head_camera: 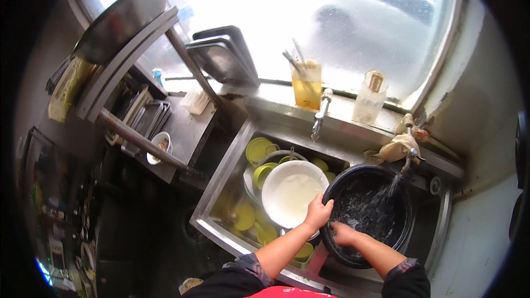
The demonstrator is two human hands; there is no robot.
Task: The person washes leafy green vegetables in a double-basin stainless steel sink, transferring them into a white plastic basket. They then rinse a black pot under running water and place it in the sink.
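A large black tub (408, 231) sits tilted in the right basin of a steel sink, with water splashing inside it. My left hand (319, 212) grips the tub's left rim. Inside the tub, against the left wall, is my right hand (344, 234); its fingers are blurred, and whether it holds anything cannot be made out. Water runs into the tub from the right tap (408, 159), which has a cloth (393, 149) wrapped around it. Left of the tub, a white bowl (290, 190) of cloudy liquid rests on green dishes (244, 217) in the left basin.
A second tap (319, 120) reaches over the sink's back edge. On the window ledge stand a pitcher of yellow liquid (306, 87), a clear container (369, 97) and upright metal trays (223, 56). A shelf at left bears a big metal basin (124, 20); a small white bowl (159, 148) sits below.
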